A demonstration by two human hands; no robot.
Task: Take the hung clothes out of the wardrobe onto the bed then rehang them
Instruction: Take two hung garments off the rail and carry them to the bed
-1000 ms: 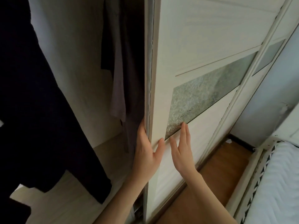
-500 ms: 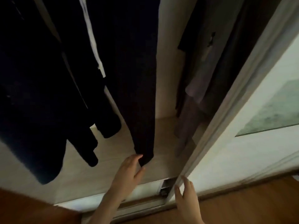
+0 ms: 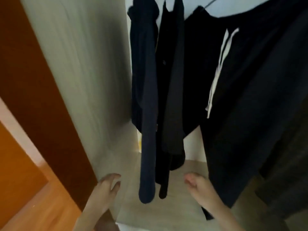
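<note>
Bottom of the frame: left hand [image 3: 106, 184] loose-fingered by the wardrobe side panel [image 3: 83, 64], right hand [image 3: 198, 182] slackly curled, both gripping nothing. Further up, center to upper right, the navy garment [image 3: 146, 97], black garment [image 3: 171, 80] and drawstring piece [image 3: 241, 90] all hung inside. No bed in shot, so I'd guess basically everything was left to do.

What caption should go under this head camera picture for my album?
Both empty, the left hand and right hand reach into the wardrobe under dark hanging clothes.
</note>
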